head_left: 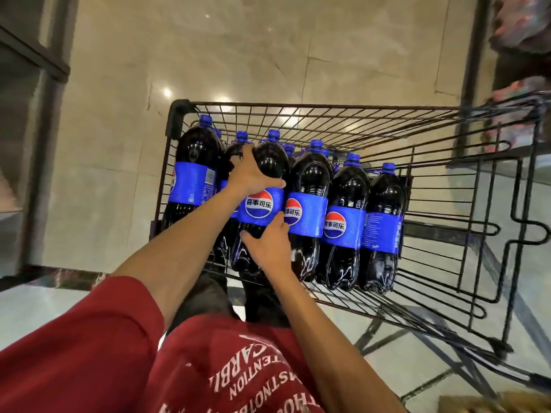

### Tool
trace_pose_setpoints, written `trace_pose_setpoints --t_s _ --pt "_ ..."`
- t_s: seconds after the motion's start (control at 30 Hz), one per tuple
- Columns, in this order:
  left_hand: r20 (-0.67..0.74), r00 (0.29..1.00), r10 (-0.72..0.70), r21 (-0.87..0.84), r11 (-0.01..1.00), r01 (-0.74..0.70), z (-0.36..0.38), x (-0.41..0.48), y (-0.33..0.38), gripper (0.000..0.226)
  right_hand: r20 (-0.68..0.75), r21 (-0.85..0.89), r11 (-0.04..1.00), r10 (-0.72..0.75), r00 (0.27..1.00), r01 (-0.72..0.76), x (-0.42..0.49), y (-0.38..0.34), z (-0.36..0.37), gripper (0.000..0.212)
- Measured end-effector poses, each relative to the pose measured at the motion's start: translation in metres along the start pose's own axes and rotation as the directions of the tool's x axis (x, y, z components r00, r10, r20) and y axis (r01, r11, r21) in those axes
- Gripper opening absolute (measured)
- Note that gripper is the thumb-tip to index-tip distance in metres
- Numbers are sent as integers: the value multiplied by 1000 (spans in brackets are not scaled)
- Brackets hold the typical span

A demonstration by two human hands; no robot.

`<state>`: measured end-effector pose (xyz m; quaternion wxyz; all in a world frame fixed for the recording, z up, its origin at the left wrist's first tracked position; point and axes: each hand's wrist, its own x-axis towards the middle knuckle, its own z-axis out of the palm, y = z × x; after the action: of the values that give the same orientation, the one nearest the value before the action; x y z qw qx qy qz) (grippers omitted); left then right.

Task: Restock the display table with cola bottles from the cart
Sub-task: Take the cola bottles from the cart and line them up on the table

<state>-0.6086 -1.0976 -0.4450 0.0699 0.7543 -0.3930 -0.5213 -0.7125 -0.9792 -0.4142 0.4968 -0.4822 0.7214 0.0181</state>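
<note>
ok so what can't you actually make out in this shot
- Display table: not in the head view, outside the frame.
- Back-row bottles: only caps show, front row hides them.
- Held bottle: left hand and right hand cover part of it.
- Goods at right: blurred, cut by the edge.
- Cart wheels: not visible.

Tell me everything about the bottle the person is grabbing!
The bottle is a big clear plastic one full of dark cola, with a blue cap on top and a blue label showing a red, white and blue circle. It stands upright in the wire cart, packed among other bottles alike. The left hand wraps its upper part, and the right hand presses its lower part, below the label.
</note>
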Motion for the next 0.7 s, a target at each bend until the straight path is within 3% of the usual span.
trace_pose_setpoints --t_s 0.17,0.3,0.53,0.7 --pt "-52 998 40 -56 998 -43 -4 -5 -9 111 22 160 987 11 1000 -14 6 9 1 103" --pt "-104 992 76 -168 981 -93 -13 -18 -21 104 42 309 951 -21 999 7 19 15 -3 83" --pt "-188 974 126 -259 950 -172 -21 -41 -31 105 191 391 920 -82 978 0 50 23 6 111" --pt "-212 969 127 -294 937 -187 -26 -46 -39 107 207 394 919 -115 972 24 50 18 3 102"
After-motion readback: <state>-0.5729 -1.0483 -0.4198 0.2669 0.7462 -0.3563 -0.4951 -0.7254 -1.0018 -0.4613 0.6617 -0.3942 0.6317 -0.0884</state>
